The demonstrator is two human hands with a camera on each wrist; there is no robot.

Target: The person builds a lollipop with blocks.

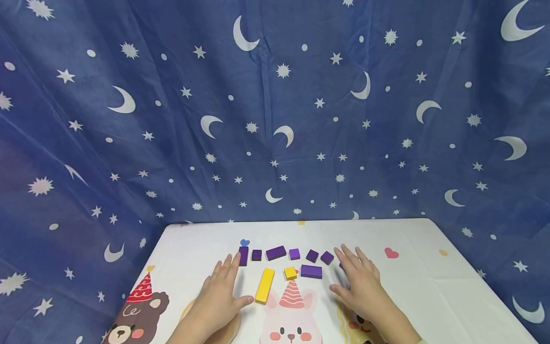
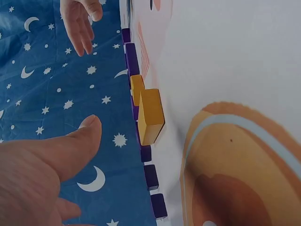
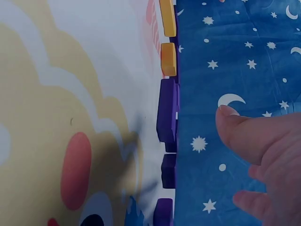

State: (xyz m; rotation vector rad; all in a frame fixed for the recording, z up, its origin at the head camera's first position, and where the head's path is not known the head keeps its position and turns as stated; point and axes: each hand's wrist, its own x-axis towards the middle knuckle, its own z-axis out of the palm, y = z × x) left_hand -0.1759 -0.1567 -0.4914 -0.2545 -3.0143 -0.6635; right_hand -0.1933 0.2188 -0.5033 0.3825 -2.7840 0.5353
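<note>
Several purple and yellow blocks lie on the white table. My left hand [image 1: 220,295], fingers spread and holding nothing, is nearest the long yellow block [image 1: 264,285] and the purple block [image 1: 243,256] at the row's left end. Its thumb appears apart from the yellow block [image 2: 151,115] in the left wrist view. On the other side, my right hand [image 1: 364,285] also has its fingers extended and empty, partly hiding a purple block [image 1: 341,265]. Between the hands are a small yellow block [image 1: 290,273] and a long purple block [image 1: 311,271].
Farther back, a row holds more purple blocks, among them a long one [image 1: 276,252] and small ones [image 1: 294,254]. The tablecloth [image 1: 412,277] has printed animals and hearts. Behind the table's far edge hangs a blue curtain [image 1: 309,124] with moons and stars.
</note>
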